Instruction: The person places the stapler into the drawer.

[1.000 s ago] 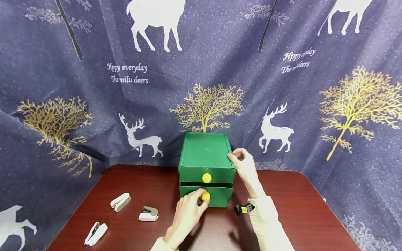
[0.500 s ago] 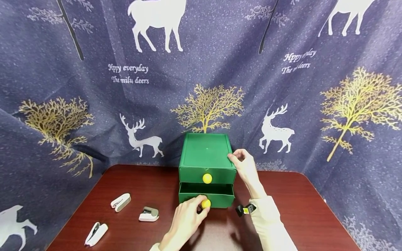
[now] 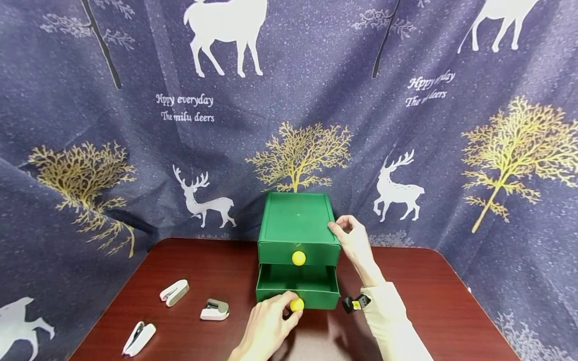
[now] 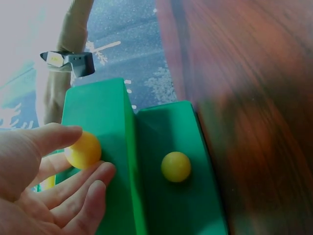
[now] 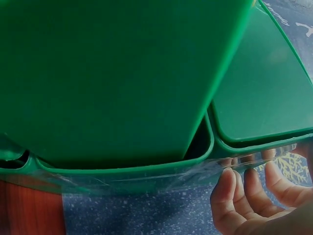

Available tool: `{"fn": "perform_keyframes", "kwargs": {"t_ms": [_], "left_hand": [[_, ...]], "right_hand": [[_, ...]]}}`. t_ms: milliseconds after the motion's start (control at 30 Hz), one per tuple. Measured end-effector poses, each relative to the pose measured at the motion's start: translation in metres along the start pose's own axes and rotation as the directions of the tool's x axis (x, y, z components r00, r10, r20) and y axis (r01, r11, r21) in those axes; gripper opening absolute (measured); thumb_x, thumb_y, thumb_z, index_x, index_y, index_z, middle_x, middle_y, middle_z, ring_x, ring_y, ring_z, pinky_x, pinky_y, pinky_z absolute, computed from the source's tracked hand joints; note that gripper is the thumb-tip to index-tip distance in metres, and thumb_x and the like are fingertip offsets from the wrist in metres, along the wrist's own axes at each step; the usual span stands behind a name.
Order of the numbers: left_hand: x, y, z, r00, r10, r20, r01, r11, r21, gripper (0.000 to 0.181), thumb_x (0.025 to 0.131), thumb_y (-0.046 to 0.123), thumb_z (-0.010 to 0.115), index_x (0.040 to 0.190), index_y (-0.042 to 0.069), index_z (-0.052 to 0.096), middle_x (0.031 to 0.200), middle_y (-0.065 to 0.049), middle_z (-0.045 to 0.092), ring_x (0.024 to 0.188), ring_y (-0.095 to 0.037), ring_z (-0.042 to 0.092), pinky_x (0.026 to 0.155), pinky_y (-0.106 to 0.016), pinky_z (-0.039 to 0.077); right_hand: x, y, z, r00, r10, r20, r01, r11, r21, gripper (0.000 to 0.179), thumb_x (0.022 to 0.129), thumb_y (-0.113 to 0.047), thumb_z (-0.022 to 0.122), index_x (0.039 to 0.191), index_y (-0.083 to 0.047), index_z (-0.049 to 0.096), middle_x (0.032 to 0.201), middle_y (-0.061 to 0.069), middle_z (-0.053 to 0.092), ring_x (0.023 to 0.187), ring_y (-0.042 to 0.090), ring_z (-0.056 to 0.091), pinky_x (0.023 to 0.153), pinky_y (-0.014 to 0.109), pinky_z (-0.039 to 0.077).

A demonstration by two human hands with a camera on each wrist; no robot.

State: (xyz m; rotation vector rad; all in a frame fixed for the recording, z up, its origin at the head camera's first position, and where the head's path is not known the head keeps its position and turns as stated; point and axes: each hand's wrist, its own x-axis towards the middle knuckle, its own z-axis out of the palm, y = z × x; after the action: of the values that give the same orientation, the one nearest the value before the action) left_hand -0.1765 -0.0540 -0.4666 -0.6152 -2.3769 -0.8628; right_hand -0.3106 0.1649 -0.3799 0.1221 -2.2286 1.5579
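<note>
A small green drawer cabinet [image 3: 297, 218] with two drawers and round yellow knobs stands at the back middle of the table. The lower drawer [image 3: 322, 299] is pulled out, its inside visible from above. My left hand [image 3: 267, 321] pinches the lower knob [image 3: 297, 305] between thumb and fingers, seen closely around the same knob [image 4: 84, 151] in the left wrist view. The upper drawer [image 3: 275, 253] is closed, its knob [image 3: 299, 258] untouched. At the cabinet's right side, my right hand [image 3: 354, 240] rests its bent fingertips [image 5: 226, 180] against the side wall near the top edge.
Three small white staplers lie on the dark red table [image 3: 203, 265] to the left: one at the back [image 3: 174, 292], one nearer the cabinet [image 3: 214, 310], one in front [image 3: 139, 339]. A blue patterned cloth [image 3: 235, 145] hangs behind. A black wrist device [image 3: 356, 303] sits at my right sleeve.
The lower drawer has slid out toward me from a narrow gap, with my left hand drawing its knob nearer. My right hand has stayed at the cabinet's side.
</note>
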Motion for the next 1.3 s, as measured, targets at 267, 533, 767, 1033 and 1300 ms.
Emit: {"fn": "perform_keyframes", "kwargs": {"t_ms": [267,533,767,1033,1300], "left_hand": [[-0.011,0.003,-0.007,0.999,0.015,0.038,-0.014,1.0,-0.022,0.02,0.079,0.025,0.079,0.089,0.031,0.062,0.076,0.022,0.057,0.065,0.004,0.054,0.054,-0.015,0.041],[-0.019,0.004,-0.011,0.997,0.049,0.064,-0.049,0.999,-0.015,0.02,0.079,0.027,0.079,0.089,0.03,0.062,0.076,0.021,0.058,0.065,0.007,0.055,0.053,-0.015,0.04],[-0.024,0.007,-0.012,0.996,0.084,0.035,-0.084,0.996,0.001,0.022,0.077,0.027,0.08,0.09,0.03,0.062,0.073,0.022,0.056,0.063,0.009,0.052,0.052,-0.011,0.037],[-0.027,0.008,-0.012,0.993,0.117,0.022,-0.117,0.993,-0.009,0.024,0.075,0.026,0.08,0.09,0.03,0.062,0.072,0.022,0.054,0.063,0.01,0.05,0.054,-0.007,0.033],[-0.029,0.01,-0.013,0.993,0.109,0.055,-0.109,0.994,-0.008,0.024,0.076,0.027,0.08,0.091,0.03,0.061,0.071,0.022,0.052,0.063,0.009,0.049,0.053,-0.007,0.032]], "right_hand": [[-0.002,0.001,0.004,1.0,-0.01,0.001,0.01,1.0,-0.009,0.019,0.086,-0.018,0.074,0.092,-0.005,0.061,0.08,0.003,0.055,0.071,0.015,0.05,0.065,0.024,0.039],[-0.004,0.001,0.005,1.0,-0.005,0.012,0.005,1.0,-0.005,0.019,0.086,-0.016,0.073,0.093,-0.004,0.06,0.081,0.005,0.056,0.071,0.013,0.05,0.066,0.024,0.039],[-0.003,0.001,0.004,1.0,-0.007,0.007,0.007,1.0,0.009,0.019,0.086,-0.015,0.073,0.093,-0.003,0.06,0.082,0.006,0.056,0.071,0.013,0.05,0.066,0.023,0.039],[-0.001,0.004,0.003,1.0,0.0,0.002,0.0,1.0,0.03,0.018,0.086,-0.013,0.074,0.092,-0.004,0.06,0.081,0.004,0.054,0.071,0.014,0.05,0.065,0.023,0.039],[0.0,0.002,0.001,1.0,0.002,0.004,-0.003,0.999,0.044,0.019,0.087,-0.014,0.073,0.094,-0.002,0.06,0.082,0.005,0.055,0.072,0.013,0.05,0.067,0.022,0.039]]}}
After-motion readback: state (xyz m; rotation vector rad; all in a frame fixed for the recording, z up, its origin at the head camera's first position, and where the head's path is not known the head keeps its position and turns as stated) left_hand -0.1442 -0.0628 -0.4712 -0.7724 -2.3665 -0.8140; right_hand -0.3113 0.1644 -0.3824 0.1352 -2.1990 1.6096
